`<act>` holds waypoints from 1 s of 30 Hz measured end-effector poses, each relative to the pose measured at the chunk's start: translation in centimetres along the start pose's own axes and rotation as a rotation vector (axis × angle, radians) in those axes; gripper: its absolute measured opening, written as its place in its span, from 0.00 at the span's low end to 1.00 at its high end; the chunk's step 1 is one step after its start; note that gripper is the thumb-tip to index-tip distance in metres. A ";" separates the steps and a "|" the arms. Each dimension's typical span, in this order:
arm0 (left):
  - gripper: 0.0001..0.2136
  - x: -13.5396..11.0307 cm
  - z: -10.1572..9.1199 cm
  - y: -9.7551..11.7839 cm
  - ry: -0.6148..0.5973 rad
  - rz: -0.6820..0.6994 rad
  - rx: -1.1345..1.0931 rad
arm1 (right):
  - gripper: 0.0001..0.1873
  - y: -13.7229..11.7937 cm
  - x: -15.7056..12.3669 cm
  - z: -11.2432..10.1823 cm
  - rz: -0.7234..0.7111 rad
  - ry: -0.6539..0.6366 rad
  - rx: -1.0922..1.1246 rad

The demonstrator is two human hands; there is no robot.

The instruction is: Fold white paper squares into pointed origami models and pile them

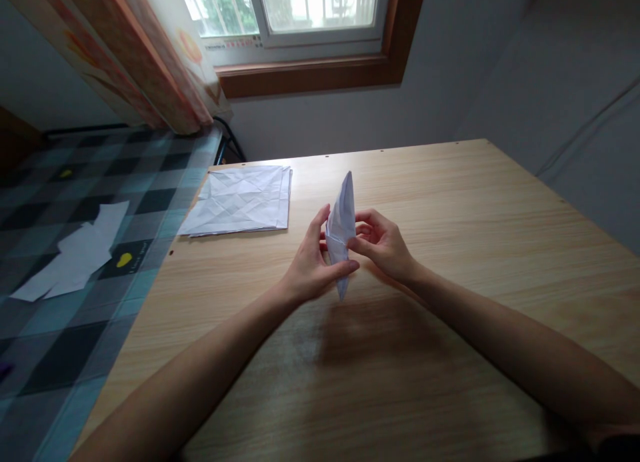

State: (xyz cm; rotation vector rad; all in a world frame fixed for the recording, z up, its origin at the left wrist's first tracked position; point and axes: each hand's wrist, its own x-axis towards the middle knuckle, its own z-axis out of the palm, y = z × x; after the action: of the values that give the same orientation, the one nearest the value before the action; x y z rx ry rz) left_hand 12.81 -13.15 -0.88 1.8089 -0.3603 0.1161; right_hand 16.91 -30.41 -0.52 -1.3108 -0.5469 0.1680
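Head view: two grips (313,265) (389,247) on one folded paper (343,212)

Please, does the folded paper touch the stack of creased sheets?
Apart. The head view shows a strip of bare wooden tabletop between the folded paper and the stack of creased sheets.

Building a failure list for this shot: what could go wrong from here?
1. The folded paper is thin and gripped by both the left hand and the right hand; uneven pulling might tear it or skew its creases.
2. The stack of creased sheets reaches the left edge of the table; a bump could perhaps slide it onto the checked cloth.
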 end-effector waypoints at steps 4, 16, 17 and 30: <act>0.50 0.0 -0.1 0.1 -0.016 -0.043 -0.056 | 0.18 0.1 0.0 -0.1 -0.034 0.013 -0.036; 0.49 -0.3 -0.2 1.0 0.047 0.232 0.437 | 0.22 0.2 -0.4 0.9 -0.236 0.362 -0.435; 0.50 -0.4 -0.2 1.1 0.037 0.251 0.468 | 0.26 0.3 -0.5 1.1 -0.225 0.389 -0.445; 0.46 -0.6 -0.5 1.3 -0.106 0.247 0.412 | 0.28 0.6 -0.8 0.9 -0.295 0.452 -0.746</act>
State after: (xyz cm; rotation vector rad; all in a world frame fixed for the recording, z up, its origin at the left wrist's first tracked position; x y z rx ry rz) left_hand 11.95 -12.88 0.28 2.1747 -0.6745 0.2844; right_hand 15.93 -29.81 -1.20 -1.8926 -0.4141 -0.6220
